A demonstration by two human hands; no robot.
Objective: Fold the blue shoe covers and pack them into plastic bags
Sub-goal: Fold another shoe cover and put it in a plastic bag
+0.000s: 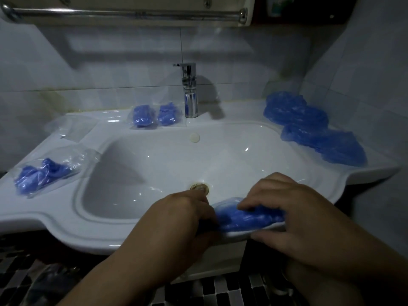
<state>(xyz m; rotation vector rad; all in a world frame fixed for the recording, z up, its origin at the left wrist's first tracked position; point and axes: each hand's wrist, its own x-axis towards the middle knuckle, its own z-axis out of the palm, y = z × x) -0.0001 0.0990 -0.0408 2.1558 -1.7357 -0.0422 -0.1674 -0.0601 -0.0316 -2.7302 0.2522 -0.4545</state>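
Crumpled blue plastic shoe cover (245, 217) lying left-to-right along white ceramic sink (88, 230) front rim, left hand (176, 217) pinching one end, right hand (287, 208) gripping the other.

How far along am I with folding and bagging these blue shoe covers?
Done: two packed bags beside the faucet, another packed bag on the left rim. In hand: left hand and right hand hold one blue cover on the sink front edge. Left: the loose pile on the right; an empty bag waits at back left.
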